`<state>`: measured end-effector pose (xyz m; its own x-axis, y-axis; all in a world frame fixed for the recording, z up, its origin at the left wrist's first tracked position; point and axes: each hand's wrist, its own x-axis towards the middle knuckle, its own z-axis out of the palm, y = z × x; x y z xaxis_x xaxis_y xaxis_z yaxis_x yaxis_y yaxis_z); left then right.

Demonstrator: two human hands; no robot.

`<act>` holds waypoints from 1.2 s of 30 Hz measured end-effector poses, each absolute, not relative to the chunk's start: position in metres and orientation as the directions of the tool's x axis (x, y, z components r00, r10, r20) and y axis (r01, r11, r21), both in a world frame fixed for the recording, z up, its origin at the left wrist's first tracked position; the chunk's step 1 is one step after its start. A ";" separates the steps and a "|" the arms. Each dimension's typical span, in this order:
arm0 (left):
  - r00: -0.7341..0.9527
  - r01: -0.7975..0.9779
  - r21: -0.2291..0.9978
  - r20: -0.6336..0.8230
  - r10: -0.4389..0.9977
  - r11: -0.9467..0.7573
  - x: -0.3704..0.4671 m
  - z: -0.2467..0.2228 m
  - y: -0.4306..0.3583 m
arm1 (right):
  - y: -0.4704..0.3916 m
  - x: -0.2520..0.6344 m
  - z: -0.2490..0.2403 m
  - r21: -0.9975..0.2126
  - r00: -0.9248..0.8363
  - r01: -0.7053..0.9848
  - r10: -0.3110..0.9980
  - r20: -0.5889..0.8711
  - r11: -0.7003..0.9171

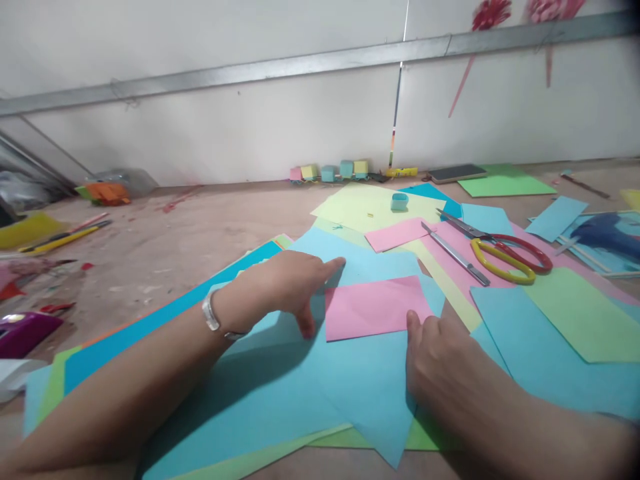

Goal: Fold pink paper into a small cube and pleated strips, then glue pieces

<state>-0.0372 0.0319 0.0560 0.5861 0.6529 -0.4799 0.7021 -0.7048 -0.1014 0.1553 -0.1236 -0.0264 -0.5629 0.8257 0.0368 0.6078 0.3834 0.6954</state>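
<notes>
A pink paper rectangle (374, 310) lies on the light blue sheets (270, 373). My right hand (445, 353) has its fingers curled at the lower right corner of that pink paper, thumb on top and the fingertips hidden. On the other side, my left hand (290, 283) hovers by the paper's left edge, thumb and index finger spread apart with nothing between them. Beyond the right hand rest a silver craft knife (455, 253) and scissors (505, 257) with one red and one yellow handle.
Small paper blocks (329, 173) line the wall, near a phone-like dark slab (457, 173). A teal paper piece (399, 201) sits on a pale yellow sheet (350, 203). To the right is a blue glue gun-like tool (607, 233); at left, a purple object (30, 333) and yellow cutter (65, 240).
</notes>
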 end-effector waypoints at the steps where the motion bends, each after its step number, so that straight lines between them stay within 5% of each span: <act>1: 0.584 0.696 -0.126 -0.472 0.660 -0.707 -0.039 0.058 0.034 | -0.124 0.155 -0.027 0.697 -0.561 0.606 0.827 0.034 0.383; 4: 0.659 0.694 -0.075 -0.335 0.673 -0.716 -0.036 0.061 0.037 | -0.123 0.154 -0.027 0.696 -0.560 0.607 0.828 0.030 0.385; 7: 0.718 0.696 0.179 -0.164 0.676 -0.696 -0.021 0.051 0.029 | -0.124 0.154 -0.028 0.680 -0.557 0.622 0.829 0.038 0.387; 11: 0.736 0.674 0.265 -0.152 0.660 -0.690 -0.004 0.034 0.015 | -0.124 0.155 -0.028 0.650 -0.538 0.674 0.836 0.106 0.351; 15: 0.680 0.714 0.418 -0.223 0.698 -0.562 -0.001 0.032 0.016 | -0.115 0.157 -0.014 0.557 -0.540 0.770 0.783 0.309 0.310; 20: 0.664 0.671 0.513 -0.094 0.742 -0.535 0.001 0.036 0.013 | -0.090 0.163 0.007 0.452 -0.533 0.842 0.587 0.609 0.295; 25: 0.690 0.575 0.556 0.066 0.721 -0.600 0.002 0.040 -0.009 | -0.071 0.177 -0.004 0.061 -0.410 0.856 0.603 0.684 0.513; 27: 0.703 0.525 0.660 0.019 0.711 -0.537 0.002 0.046 -0.011 | -0.067 0.181 -0.007 -0.070 -0.364 0.830 0.634 0.682 0.553; 29: 0.696 0.465 0.779 -0.026 0.718 -0.422 0.001 0.052 -0.004 | -0.066 0.183 -0.006 -0.122 -0.322 0.809 0.607 0.726 0.576; 33: 0.454 0.343 0.846 0.230 0.861 -0.408 -0.003 0.048 0.025 | -0.066 0.182 -0.001 -0.199 -0.241 0.758 0.549 0.800 0.622; 36: 0.511 0.257 0.949 0.026 0.859 -0.182 -0.007 0.035 0.043 | -0.066 0.184 -0.004 -0.424 -0.115 0.658 0.640 0.760 0.622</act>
<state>-0.0071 0.0429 0.0354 0.5111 0.8591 0.0261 0.2572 -0.1819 0.9491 0.1836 -0.0656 -0.0035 -0.1150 0.6397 0.7600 0.6579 0.6223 -0.4242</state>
